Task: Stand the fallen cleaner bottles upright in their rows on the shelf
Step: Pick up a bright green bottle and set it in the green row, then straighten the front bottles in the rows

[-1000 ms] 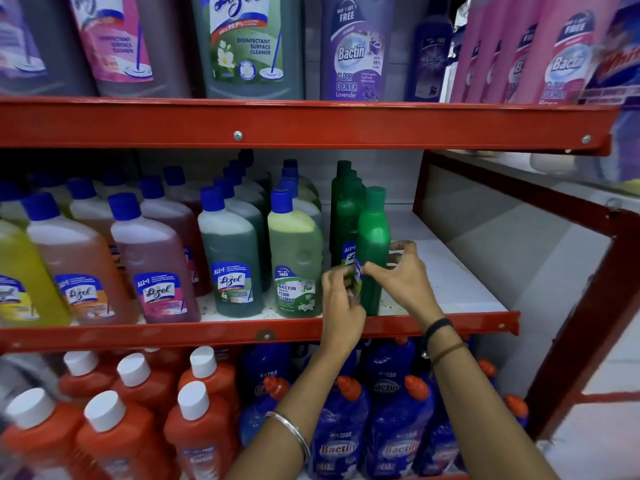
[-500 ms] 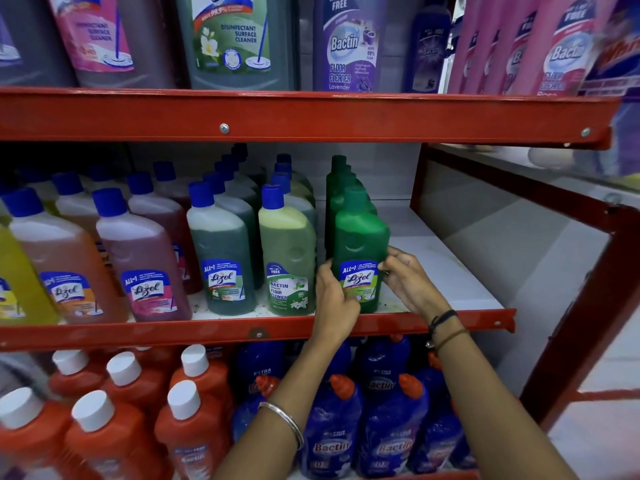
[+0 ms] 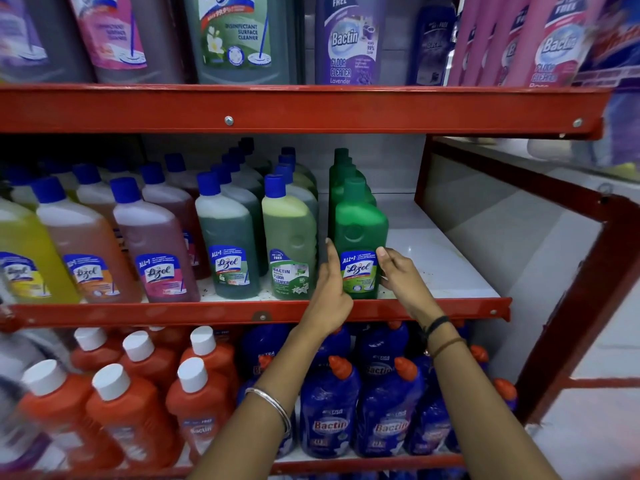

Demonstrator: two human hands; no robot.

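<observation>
A green Lizol bottle [image 3: 360, 230] stands upright at the front of the green row [image 3: 341, 174] on the middle shelf [image 3: 440, 268], its label facing me. My left hand [image 3: 329, 289] presses flat against the bottle's left side. On the right side, my right hand [image 3: 398, 271] has its thumb at the label's edge. Rows of blue-capped cleaner bottles [image 3: 225, 237] stand upright to the left. I see no fallen bottle in this view.
Bare white shelf lies right of the green row, up to the red frame post [image 3: 420, 181]. The upper shelf's red rail [image 3: 311, 109] hangs above with large bottles on it. Orange bottles [image 3: 114, 407] and blue Bactin bottles [image 3: 329, 410] fill the shelf below.
The green bottle was turned from side-on until its label faces front. My hands slid to its lower sides, and the view moved slightly closer.
</observation>
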